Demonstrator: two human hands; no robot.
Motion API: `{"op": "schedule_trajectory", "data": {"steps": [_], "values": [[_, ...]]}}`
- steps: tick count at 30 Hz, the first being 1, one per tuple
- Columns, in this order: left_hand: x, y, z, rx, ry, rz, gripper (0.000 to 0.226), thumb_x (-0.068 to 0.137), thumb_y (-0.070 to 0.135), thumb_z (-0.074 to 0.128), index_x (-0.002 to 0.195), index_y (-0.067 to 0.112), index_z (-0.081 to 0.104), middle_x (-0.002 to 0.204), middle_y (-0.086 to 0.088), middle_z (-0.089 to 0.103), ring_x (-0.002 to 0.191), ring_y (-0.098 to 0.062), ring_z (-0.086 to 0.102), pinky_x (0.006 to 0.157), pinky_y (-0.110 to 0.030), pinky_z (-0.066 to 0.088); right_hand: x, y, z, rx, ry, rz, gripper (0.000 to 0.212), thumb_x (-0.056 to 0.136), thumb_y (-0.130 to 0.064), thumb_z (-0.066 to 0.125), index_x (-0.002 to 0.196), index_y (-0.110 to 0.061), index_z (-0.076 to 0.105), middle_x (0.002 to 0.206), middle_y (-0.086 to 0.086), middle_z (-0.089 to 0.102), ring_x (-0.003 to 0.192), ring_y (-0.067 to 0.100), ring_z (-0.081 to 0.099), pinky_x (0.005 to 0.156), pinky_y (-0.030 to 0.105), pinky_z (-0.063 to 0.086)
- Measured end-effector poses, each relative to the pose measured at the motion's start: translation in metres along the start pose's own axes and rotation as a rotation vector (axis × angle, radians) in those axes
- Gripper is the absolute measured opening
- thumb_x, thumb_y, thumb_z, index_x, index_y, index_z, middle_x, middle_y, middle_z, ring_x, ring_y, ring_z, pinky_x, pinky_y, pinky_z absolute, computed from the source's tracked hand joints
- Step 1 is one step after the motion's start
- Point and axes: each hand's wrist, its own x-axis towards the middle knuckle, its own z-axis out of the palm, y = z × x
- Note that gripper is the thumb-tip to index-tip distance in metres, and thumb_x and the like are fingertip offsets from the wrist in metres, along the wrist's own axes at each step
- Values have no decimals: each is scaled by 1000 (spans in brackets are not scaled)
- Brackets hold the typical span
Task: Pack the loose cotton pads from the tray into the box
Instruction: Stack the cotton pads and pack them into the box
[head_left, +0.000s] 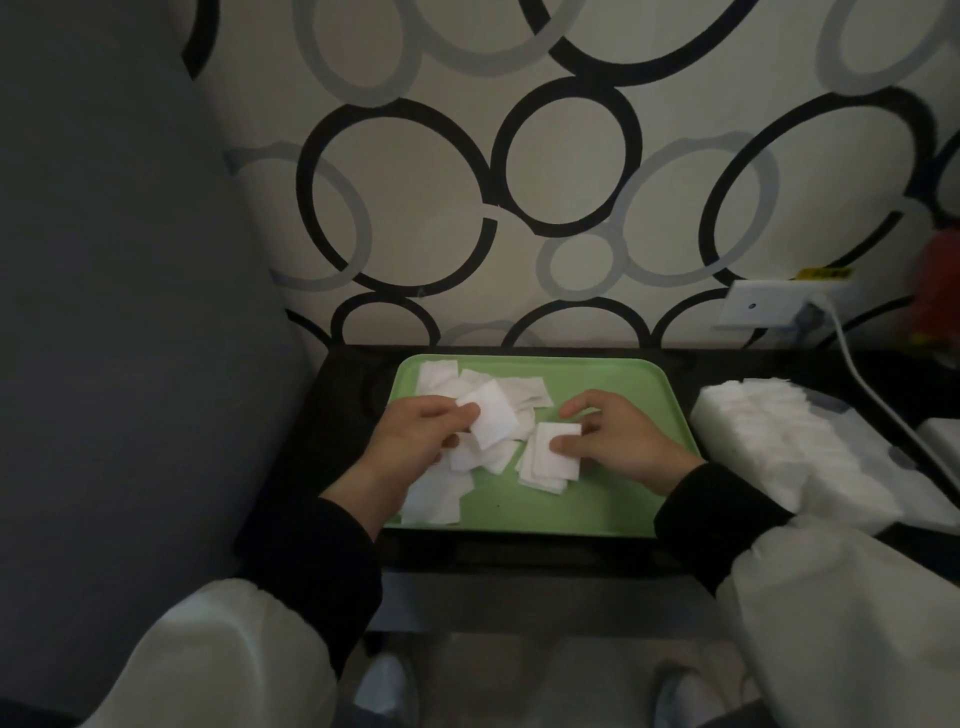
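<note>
My left hand pinches one pad, my right hand holds a stack on the tray; the box lies rightward, nearer my right.

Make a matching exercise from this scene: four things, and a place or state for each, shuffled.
1 single pad
2 stack of pads
3 box
4 tray

A right of the tray
B pinched by the left hand
C green, under the loose pads
D under the thumb of the right hand

Pairs: 1-B, 2-D, 3-A, 4-C
</note>
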Motion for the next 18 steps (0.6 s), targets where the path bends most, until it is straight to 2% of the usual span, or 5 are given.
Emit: {"op": "schedule_trajectory", "data": {"steps": [4, 8, 12, 15, 18], "values": [[2, 3, 9, -79, -16, -18, 14, 89, 20, 73, 95, 8, 71, 87, -5, 73, 75, -16, 70, 67, -27, 54, -3, -4, 0, 19, -94, 27, 35, 80, -2, 76, 110, -12, 62, 103, 17, 71, 95, 34, 69, 87, 46, 56], [-2, 9, 16, -116, -46, -5, 10, 89, 12, 70, 98, 14, 67, 83, -1, 74, 73, -14, 72, 66, -28, 55, -6, -11, -1, 187, -58, 12, 26, 86, 1, 67, 109, -9, 63, 108, 18, 68, 97, 35, 69, 79, 44, 57], [-7, 13, 17, -103, -154, 44, 8, 91, 15, 67, 99, 18, 68, 83, 3, 74, 78, -14, 68, 64, -25, 50, -13, -20, -2, 348, -95, -1, 27, 87, 2, 66, 112, -8, 63, 106, 19, 68, 87, 29, 69, 67, 38, 59], [-12, 16, 19, -118, -248, 70, 9, 92, 14, 66, 100, 16, 68, 87, 0, 74, 78, -13, 69, 63, -25, 50, -17, -23, -2, 353, -100, -30, 31, 85, 3, 69, 113, -7, 63, 108, 23, 70, 92, 37, 70, 76, 46, 57], [-16, 17, 23, -119, -283, 82, 7, 91, 11, 68, 96, 16, 68, 84, 0, 74, 72, -10, 68, 55, -22, 48, -20, -26, 1, 369, -103, -52, 32, 83, 6, 69, 113, -4, 63, 110, 29, 67, 101, 47, 65, 85, 56, 54]]}}
